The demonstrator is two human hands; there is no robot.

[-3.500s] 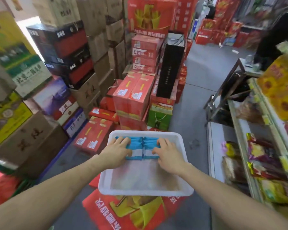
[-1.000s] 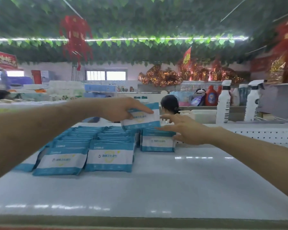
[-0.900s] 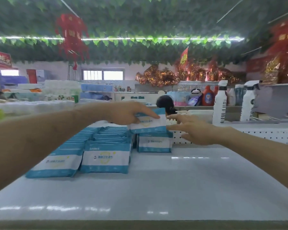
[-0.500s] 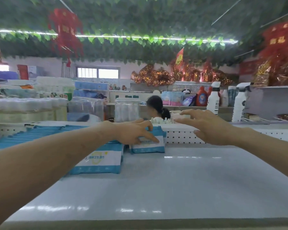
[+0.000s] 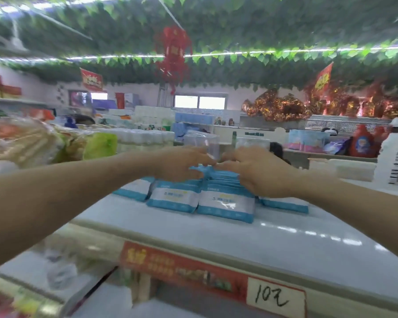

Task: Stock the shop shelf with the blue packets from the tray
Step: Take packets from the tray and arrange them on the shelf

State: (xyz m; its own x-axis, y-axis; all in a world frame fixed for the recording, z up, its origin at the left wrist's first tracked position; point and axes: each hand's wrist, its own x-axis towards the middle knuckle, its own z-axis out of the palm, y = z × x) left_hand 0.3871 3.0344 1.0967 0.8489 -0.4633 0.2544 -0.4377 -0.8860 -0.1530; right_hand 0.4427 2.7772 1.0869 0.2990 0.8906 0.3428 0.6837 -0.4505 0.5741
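Stocking in progress: a person's left hand (image 5: 179, 165) and right hand (image 5: 260, 172) meet over rows of blue packets (image 5: 225, 201) lying toward the back of the white shelf (image 5: 285, 249). The fingers of both curl onto the top packets, but blur hides whether they grip. Bare shelf runs forward to its front edge and off to its right. On that edge a red strip (image 5: 182, 265) carries a handwritten tag (image 5: 275, 297) reading "10元"; the strip's print is unreadable.
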